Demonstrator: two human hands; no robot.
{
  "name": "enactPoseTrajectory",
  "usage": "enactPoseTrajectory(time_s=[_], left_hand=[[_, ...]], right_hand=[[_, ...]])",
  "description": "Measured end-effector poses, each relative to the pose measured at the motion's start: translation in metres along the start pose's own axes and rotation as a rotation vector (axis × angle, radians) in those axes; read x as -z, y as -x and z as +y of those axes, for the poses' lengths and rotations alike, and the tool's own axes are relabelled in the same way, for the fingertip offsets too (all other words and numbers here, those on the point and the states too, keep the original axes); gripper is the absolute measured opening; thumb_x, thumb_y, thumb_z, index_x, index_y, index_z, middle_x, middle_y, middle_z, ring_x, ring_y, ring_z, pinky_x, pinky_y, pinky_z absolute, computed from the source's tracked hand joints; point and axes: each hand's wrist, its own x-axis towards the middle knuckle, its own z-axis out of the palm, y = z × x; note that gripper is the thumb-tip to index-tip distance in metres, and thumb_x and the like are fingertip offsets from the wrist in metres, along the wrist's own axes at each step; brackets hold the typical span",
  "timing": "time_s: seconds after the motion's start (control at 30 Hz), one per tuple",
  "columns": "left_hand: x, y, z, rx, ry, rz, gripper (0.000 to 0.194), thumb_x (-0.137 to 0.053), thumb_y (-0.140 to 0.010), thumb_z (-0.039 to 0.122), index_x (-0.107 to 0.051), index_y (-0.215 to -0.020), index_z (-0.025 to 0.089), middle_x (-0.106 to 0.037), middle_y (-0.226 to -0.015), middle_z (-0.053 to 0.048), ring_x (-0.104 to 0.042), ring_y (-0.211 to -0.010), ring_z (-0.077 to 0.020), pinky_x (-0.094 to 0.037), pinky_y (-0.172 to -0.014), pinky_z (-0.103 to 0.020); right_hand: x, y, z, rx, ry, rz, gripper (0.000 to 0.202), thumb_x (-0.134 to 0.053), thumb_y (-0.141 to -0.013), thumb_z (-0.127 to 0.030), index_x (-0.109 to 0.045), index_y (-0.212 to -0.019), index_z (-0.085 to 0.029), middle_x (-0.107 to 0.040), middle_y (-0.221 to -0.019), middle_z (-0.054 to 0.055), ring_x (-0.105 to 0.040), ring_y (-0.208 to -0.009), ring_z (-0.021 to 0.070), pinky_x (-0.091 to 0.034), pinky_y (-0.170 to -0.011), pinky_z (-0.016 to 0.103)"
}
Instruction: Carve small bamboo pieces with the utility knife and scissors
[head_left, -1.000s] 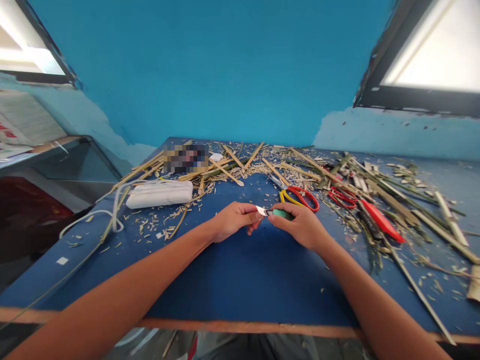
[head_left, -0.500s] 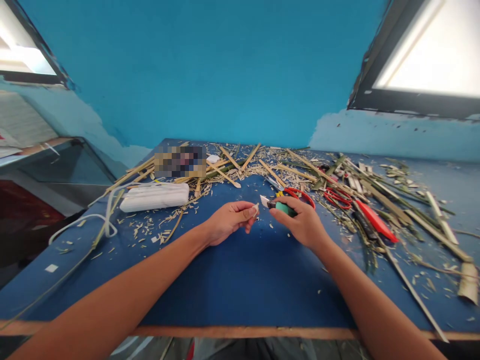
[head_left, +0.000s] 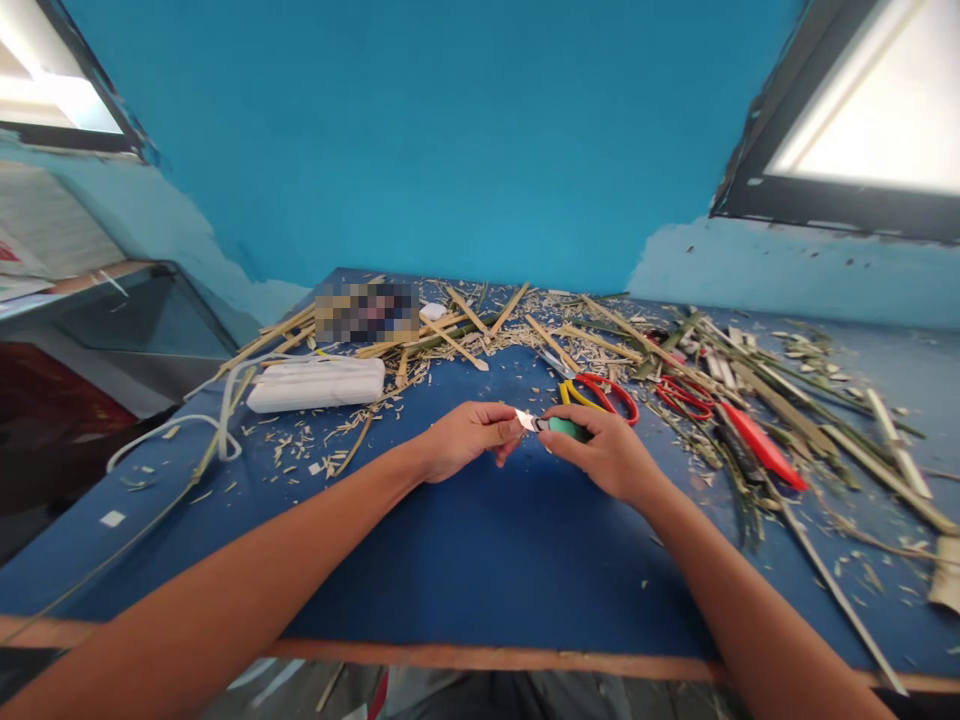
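Observation:
My right hand (head_left: 604, 450) is closed around a green-handled utility knife (head_left: 566, 430). Its bright blade points left and reaches the fingertips of my left hand (head_left: 472, 438). Those fingers pinch a small pale piece of bamboo, mostly hidden now behind the thumb and blade. Whether the blade touches the piece, I cannot tell. Just beyond the knife lie scissors with red handles (head_left: 611, 392) and a tool with a yellow handle (head_left: 583, 396).
A white power strip (head_left: 316, 385) with its cable lies at left. Bamboo strips (head_left: 454, 342) and shavings cover the table's back. On the right are a red-handled tool (head_left: 763, 447), more strips and a long thin stick (head_left: 832, 590). The blue wall (head_left: 480, 140) stands behind.
The knife blade has moved left, from a small gap to right at my left fingertips. My left hand keeps its pinch. The view has shifted slightly.

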Motion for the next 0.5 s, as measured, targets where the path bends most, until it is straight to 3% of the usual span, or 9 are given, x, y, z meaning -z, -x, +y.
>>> enactPoseTrajectory(time_s=[0.3, 0.5], left_hand=[[-0.0043, -0.0019, 0.0, 0.043, -0.12, 0.039, 0.025, -0.057, -0.078, 0.036, -0.056, -0.069, 0.013, -0.05, -0.059, 0.003, -0.045, -0.054, -0.0074, -0.036, -0.057, -0.022], [-0.0058, -0.0013, 0.0016, 0.036, -0.006, 0.111, 0.028, -0.06, -0.076, 0.038, -0.055, -0.065, 0.013, -0.052, -0.058, 0.002, -0.047, -0.055, -0.0079, -0.038, -0.056, -0.023]], right_hand=[[-0.0016, 0.0003, 0.0036, -0.028, 0.065, -0.025, 0.037, -0.056, -0.075, -0.052, -0.067, -0.098, -0.025, -0.069, -0.081, 0.002, -0.061, -0.069, 0.0183, -0.045, -0.061, 0.028], [-0.0084, -0.001, 0.0011, 0.052, 0.006, 0.083, 0.033, -0.058, -0.075, -0.048, -0.066, -0.098, -0.025, -0.068, -0.095, 0.003, -0.062, -0.084, 0.0208, -0.046, -0.076, 0.032]])
